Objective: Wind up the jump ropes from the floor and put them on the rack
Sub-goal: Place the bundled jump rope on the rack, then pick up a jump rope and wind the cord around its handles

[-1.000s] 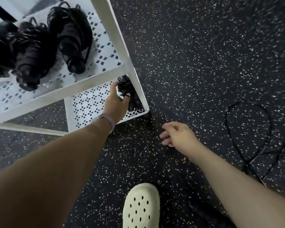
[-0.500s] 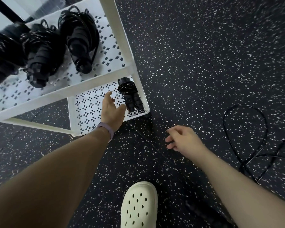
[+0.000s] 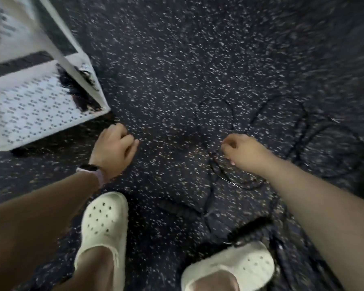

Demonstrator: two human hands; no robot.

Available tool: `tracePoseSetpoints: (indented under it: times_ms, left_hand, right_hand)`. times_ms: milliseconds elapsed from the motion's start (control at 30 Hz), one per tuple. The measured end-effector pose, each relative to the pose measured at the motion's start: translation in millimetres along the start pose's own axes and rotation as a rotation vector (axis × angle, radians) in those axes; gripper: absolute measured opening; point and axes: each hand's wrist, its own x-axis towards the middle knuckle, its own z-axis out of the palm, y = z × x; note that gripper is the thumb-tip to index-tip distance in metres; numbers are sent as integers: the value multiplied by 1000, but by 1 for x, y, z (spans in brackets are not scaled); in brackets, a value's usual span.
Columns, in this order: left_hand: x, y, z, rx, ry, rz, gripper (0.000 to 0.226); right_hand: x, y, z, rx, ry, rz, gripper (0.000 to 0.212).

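Loosely, thin black jump ropes [image 3: 301, 131] loop across speckled floor [image 3: 177, 59].

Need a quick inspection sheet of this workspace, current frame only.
Surface: dark speckled floor, blurred.
Job's things: loose jump ropes in loops on the floor; one wound rope on the white rack, lower shelf corner.
Clutter: nothing seen.
Hands: left hand and right hand both loosely curled above the floor, holding nothing visible.
Cables: nothing seen besides the ropes.
Surroundings: two white clogs on the person's feet.
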Motion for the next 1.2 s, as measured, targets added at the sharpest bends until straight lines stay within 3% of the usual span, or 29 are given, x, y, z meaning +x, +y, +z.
tracePoseSetpoints:
  times_ms: [167, 333, 467, 533, 633, 733, 800, 933, 1133, 1200]
  left_hand:
    - [51, 120, 40, -100, -147, 292, 26]
    - [72, 216, 62, -190, -147, 422, 19]
    - [66, 245, 72, -153, -221, 519, 14]
    - [61, 240, 74, -153, -345, 547, 11]
    - [46, 222, 78, -41, -694, 600, 43]
    - [27, 208, 83, 400, -923, 880, 85]
    - [9, 203, 88, 557, -1006, 973, 81]
    - [-17, 192, 91, 457, -1041, 881, 47]
    - [4, 190, 35, -323, -732, 303, 38]
    - [21, 202, -2, -511, -632, 208, 34]
  right_hand:
    - [-69, 136, -26, -3, 169, 261, 20]
    - [-109, 204, 9, 188, 289, 299, 17]
    - [-125, 233, 33, 258, 249, 320, 24]
    - [-121, 238, 41, 290, 235, 323, 27]
    - [-110, 234, 54, 325, 222, 286, 29]
    - [-96, 222, 65, 284, 171, 199, 28]
    - [-89, 210, 70, 256, 142, 161, 28]
    - [-81, 186, 70, 218, 68, 143, 25]
    - [-87, 154, 38, 144, -6, 68, 23]
    - [-94, 137, 10, 191, -49, 63, 30]
